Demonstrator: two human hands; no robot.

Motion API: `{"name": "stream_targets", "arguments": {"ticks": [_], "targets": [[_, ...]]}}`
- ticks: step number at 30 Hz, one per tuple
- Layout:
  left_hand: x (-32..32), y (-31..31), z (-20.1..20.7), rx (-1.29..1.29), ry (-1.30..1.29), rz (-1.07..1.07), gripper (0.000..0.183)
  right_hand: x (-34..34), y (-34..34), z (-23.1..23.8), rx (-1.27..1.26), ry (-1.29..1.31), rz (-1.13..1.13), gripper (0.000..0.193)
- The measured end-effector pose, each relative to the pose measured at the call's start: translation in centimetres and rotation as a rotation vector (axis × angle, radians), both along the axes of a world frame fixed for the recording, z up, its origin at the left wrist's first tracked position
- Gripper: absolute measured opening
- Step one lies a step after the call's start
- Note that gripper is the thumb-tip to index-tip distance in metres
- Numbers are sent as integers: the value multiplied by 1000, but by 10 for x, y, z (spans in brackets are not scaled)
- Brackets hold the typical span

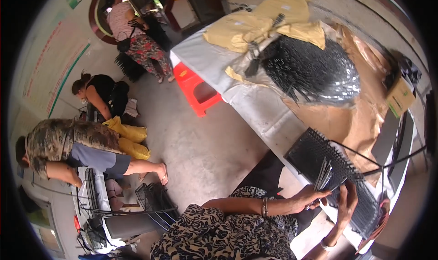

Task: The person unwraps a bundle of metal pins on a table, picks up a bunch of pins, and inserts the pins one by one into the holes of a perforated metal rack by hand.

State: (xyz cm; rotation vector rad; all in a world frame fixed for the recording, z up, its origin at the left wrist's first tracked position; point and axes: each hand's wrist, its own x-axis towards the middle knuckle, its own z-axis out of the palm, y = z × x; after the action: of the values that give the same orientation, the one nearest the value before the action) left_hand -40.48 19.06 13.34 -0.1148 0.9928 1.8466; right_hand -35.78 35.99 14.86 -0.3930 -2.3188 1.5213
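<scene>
My left hand (311, 197) grips a small bundle of thin dark metal rods (324, 173) that stick up from my fingers. My right hand (346, 203) rests with its fingers spread on a black perforated board (319, 152) lying tilted at the near edge of the long table (255, 107). The rod tips stand just over the board's holes. A bracelet sits on each wrist. Farther along the table lies a big heap of loose black rods (310, 68) on clear plastic.
Yellow sacks (260, 22) and brown paper (351, 118) cover the far table. A red plastic stool (198, 89) stands beside it. Three other people work at the left, near yellow bags (130, 136) and wire racks (153, 200). A cardboard box (400, 98) sits at right.
</scene>
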Motion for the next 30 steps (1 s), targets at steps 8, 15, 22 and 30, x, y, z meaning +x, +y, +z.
{"name": "stream_targets", "arguments": {"ticks": [8,15,22,30], "targets": [[-30,-22,10,-52,42,29,27,-39,-30,15,-441,-120,58,14],[-21,-7,6,-138,19,-70,31,-14,-17,9,-647,-39,22,13],[-13,-5,9,-141,37,-91,32,-4,-10,7,-634,-45,-18,12],[-22,-7,-16,-94,-69,-108,35,26,-31,33,463,351,-126,22]]}}
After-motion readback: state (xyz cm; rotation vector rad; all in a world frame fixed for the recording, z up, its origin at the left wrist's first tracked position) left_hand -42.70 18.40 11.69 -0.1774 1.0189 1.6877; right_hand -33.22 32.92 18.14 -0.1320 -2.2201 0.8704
